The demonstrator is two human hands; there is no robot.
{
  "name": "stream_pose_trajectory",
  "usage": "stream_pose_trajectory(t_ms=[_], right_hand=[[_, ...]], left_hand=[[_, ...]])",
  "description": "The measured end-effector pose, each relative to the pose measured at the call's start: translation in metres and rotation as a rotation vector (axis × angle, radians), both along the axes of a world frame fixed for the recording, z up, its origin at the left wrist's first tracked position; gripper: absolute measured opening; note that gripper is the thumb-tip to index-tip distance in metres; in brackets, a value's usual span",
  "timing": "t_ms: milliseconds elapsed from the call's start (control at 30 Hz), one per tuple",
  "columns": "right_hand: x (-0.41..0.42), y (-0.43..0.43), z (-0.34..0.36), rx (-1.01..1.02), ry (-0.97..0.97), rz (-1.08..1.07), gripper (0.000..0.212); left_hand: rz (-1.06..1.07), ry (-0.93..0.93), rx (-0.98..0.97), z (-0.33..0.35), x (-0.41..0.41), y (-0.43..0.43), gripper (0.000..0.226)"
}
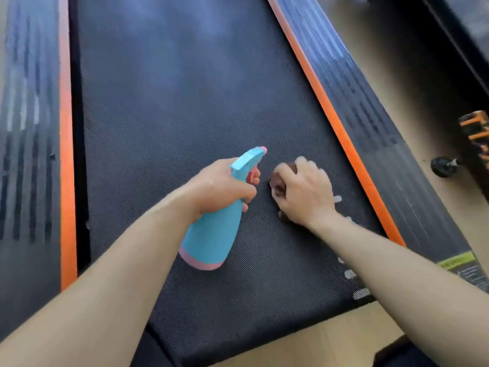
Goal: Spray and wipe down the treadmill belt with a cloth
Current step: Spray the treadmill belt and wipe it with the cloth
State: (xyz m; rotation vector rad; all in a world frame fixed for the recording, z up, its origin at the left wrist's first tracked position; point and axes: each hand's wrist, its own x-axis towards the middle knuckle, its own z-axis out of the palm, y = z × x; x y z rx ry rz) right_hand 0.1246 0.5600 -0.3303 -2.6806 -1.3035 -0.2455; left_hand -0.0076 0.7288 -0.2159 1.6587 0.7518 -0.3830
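The black textured treadmill belt (180, 109) fills the middle of the view. My left hand (222, 186) grips a light-blue spray bottle (214, 234) with a pink base and pink trigger, nozzle aimed up the belt, fingers on the trigger. Just right of it, my right hand (304, 192) is bunched over a dark brown cloth (277, 182) and presses it onto the belt. Most of the cloth is hidden under the hand.
Orange strips (66, 154) and ribbed black side rails (370, 123) border the belt on both sides. A black and orange object (476, 139) with a small black foot (442, 166) stands on the wooden floor (436, 107) at the right. The belt's rear edge lies near me.
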Motion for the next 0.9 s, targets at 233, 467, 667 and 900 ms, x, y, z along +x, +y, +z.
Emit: stream_pose_trajectory(t_ms=[233, 467, 667, 900], right_hand=[[0.01, 0.04, 0.008, -0.002, 0.159, -0.27, 0.043], [-0.056, -0.096, 0.006, -0.032, 0.138, -0.133, 0.038], [0.017, -0.039, 0.003, -0.034, 0.036, -0.316, 0.038], [-0.027, -0.078, 0.013, 0.033, 0.167, -0.42, 0.029]], left_hand=[[0.0, -0.003, 0.004, -0.001, -0.004, -0.002, 0.043], [-0.067, 0.003, -0.027, -0.001, 0.002, -0.007, 0.053], [-0.065, -0.004, -0.008, 0.005, 0.001, -0.009, 0.053], [-0.063, 0.017, -0.011, 0.008, -0.002, -0.009, 0.056]])
